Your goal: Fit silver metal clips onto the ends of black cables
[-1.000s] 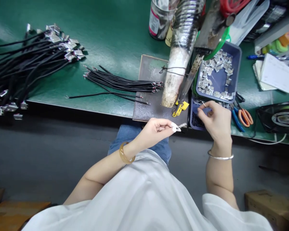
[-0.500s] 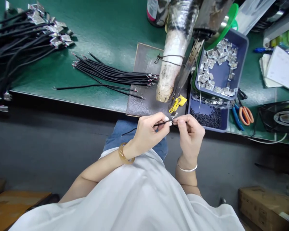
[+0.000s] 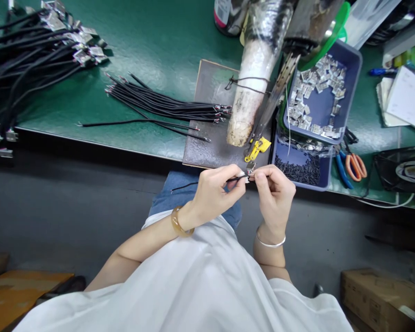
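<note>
My left hand [image 3: 217, 191] is closed in a pinch on a thin black cable [image 3: 185, 186], whose loose tail hangs to the left over my lap. Just to its right, my right hand [image 3: 275, 193] pinches the cable's stripped end between thumb and forefinger. The fingertips hide much of that end. A small metal connector [image 3: 251, 166] shows right above the fingertips, below a yellow clip [image 3: 259, 147]; whether the wires touch it I cannot tell. Over the clip, a soldering iron [image 3: 276, 85] slants down beside a white wrapped rod [image 3: 247, 97].
A bundle of black cables [image 3: 166, 103] lies partly on a dark board [image 3: 207, 152]. Cables with metal connectors [image 3: 86, 50] pile up at far left. Blue bins [image 3: 354, 78] hold metal shells and small black pieces. Pliers [image 3: 356, 167] lie to their right.
The view has shifted slightly, so the bench things appear a little further right. Both hands keep their pinch on the cable. The metal connector above the fingertips shows a bit more clearly.
</note>
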